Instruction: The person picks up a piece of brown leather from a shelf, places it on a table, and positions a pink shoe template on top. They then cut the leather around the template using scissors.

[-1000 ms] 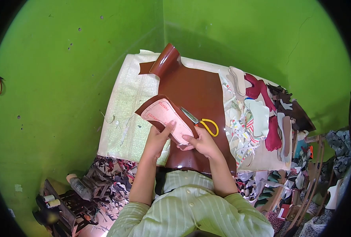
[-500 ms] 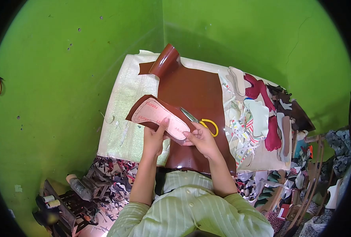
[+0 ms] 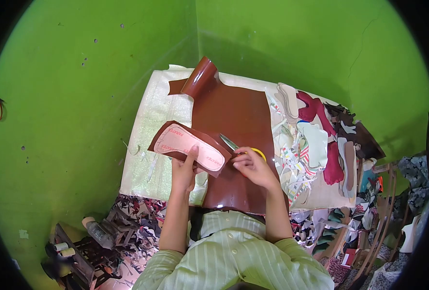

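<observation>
The word "PARATEX" can be read in red print on the pale pink insole-shaped piece (image 3: pixel 175 141); it is repeated across the surface, and one repeat is partly covered by the thumb. The piece is wide and rounded at the far left end, narrowed at the middle, and outlined by a dark line near its edge. It is laid on a larger brown backing piece (image 3: pixel 213 143), by which it is bordered

Both are held above the desk (image 3: pixel 146 106), over the left edge of the glossy brown sheet (image 3: pixel 233 116), tilted down towards the right. They are pinched by the left hand (image 3: pixel 183 173), with the thumb pressed on top and the fingers tucked beneath

The right hand (image 3: pixel 254 168) is held apart from the piece, its fingers bent over the yellow handles of the scissors (image 3: pixel 229 141); whether these are gripped cannot be told. Maroon pieces (image 3: pixel 334 164) and striped scraps (image 3: pixel 291 166) are spread at the right
</observation>
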### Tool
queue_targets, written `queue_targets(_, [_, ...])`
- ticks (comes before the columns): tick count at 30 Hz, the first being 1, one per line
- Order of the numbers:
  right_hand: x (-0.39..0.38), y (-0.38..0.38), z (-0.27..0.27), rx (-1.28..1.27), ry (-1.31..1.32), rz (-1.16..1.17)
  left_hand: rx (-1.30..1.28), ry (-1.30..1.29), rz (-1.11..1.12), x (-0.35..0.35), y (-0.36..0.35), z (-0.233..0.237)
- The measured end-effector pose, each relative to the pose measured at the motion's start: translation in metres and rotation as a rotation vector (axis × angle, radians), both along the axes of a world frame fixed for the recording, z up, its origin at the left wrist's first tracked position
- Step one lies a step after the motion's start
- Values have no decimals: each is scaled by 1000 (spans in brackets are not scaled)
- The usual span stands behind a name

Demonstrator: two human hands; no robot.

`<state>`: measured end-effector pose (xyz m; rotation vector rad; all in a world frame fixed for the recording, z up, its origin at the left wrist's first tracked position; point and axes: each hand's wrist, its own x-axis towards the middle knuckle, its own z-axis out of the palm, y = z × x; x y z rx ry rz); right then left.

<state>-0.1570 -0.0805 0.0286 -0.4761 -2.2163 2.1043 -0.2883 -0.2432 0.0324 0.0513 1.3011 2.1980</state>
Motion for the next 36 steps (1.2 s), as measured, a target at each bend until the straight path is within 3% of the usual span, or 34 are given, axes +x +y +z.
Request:
queue_targets(3, [7,23,-52,684,-71,-256,3,13,28,-4,-3,-2])
queue_targets(4, [10,25,-63,685,-72,-258,3,10,20,-5,-4,-3])
queue_targets(6, [15,26,-78,846,-333,-366,-9,25,35,-5,-5,-3])
queue_targets(9, [16,22,-90,862,-428,-308,-44,57,86,-3,-4,-1])
queue_targets(16, [3,17,-89,950,-301,-380,-80,160,164,3,-3,7])
queue_targets(18, [-8,12,-79,149,-19,-345,-91,163,139,6,-2,7])
queue_targets(19, [-12,-2,-40,-195,41,-293,-102,166,109,7,-1,7])
queue_targets(20, [-12,-8,-19,-196,42,-293,-103,167,109,9,1,7])
queue_targets(22, [-14,-17,7,-327,45,-43,-137,199,55,14,5,7])
queue_targets(23, [-18,-21,12,-129,18,1,-133,206,26,16,6,6])
queue_targets(26, [-19,-20,14,-15,-81,36,-137,196,-36,20,9,6])
queue_targets(27, [-18,-19,13,-14,-81,39,-122,66,-96,19,7,10])
queue_targets(29, [-15,-21,9,-261,35,6,-87,-20,-164,15,4,9])
queue_targets(30, [-14,-21,6,-262,33,9,-52,-105,-238,14,3,8])
queue_targets(36, [-8,-25,-6,-328,-3,-51,-218,-5,-312,14,2,9])
